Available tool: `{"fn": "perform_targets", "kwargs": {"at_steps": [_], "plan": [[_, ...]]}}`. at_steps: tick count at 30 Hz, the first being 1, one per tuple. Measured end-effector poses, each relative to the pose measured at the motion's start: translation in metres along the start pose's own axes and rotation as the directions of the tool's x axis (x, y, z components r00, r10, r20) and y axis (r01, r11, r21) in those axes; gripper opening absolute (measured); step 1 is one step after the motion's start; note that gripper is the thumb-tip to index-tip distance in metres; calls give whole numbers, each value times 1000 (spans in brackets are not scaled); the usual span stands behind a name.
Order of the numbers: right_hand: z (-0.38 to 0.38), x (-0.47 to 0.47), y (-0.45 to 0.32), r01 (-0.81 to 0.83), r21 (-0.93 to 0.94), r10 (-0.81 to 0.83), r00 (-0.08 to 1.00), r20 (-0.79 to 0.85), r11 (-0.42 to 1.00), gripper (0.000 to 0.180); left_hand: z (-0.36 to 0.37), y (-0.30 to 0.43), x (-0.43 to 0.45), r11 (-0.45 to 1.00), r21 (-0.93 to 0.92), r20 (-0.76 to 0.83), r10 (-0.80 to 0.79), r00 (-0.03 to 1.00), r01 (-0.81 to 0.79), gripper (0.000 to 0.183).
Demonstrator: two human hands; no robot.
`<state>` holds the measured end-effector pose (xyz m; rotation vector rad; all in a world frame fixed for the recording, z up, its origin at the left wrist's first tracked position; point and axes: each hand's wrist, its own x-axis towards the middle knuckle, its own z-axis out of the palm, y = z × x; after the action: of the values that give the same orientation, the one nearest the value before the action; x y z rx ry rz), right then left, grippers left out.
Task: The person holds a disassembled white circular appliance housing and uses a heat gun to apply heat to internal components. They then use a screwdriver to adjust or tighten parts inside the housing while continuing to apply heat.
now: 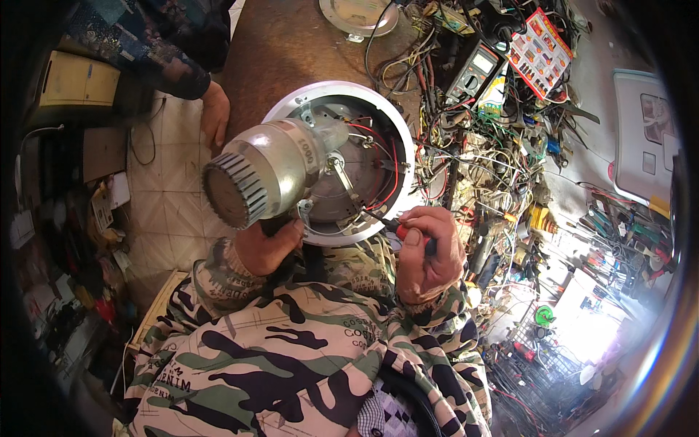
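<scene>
A round appliance housing [405, 136] with a pale rim lies opened at the table's near edge. Its inside shows red and white wires and a metal strap [343, 175]. Out of it a silvery metal cylinder [281, 155] with a ribbed end leans to the left, probably a motor. My left hand [267, 248] grips the housing's lower left edge below the cylinder; its fingers are mostly hidden. In my right hand [428, 251] is a screwdriver [401, 229] with a red and black handle. Its shaft reaches over the lower right rim to the strap's end.
A round metal cover [363, 16] lies at the back of the brown table [273, 49]. Tangled wires [491, 158], a multimeter [478, 71] and a printed sheet [540, 54] crowd the right. Another person's hand [214, 112] rests by the table's left edge.
</scene>
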<state>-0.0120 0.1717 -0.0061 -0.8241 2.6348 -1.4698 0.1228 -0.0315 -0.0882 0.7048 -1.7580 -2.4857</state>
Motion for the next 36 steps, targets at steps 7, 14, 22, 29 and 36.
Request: {"fn": "perform_targets", "kwargs": {"at_steps": [7, 14, 22, 29, 36], "plan": [[14, -4, 7, -224, 644, 215, 972, 93, 732, 20, -10, -13, 0, 848, 487, 118, 175, 977, -210, 50], [34, -4, 24, -3, 742, 100, 991, -86, 670, 18, -9, -10, -1, 914, 377, 106, 118, 987, -150, 47], [29, 1, 28, -25, 754, 4, 1000, 30, 657, 12, -6, -11, -1, 941, 325, 66, 83, 994, -101, 43], [20, 8, 28, -67, 708, -44, 990, 137, 703, 14, -4, -19, -6, 956, 281, 38, 72, 997, -80, 46], [28, 1, 32, 39, 769, 81, 990, -118, 638, 20, -4, -15, -3, 907, 388, 60, 155, 986, -166, 45]]}}
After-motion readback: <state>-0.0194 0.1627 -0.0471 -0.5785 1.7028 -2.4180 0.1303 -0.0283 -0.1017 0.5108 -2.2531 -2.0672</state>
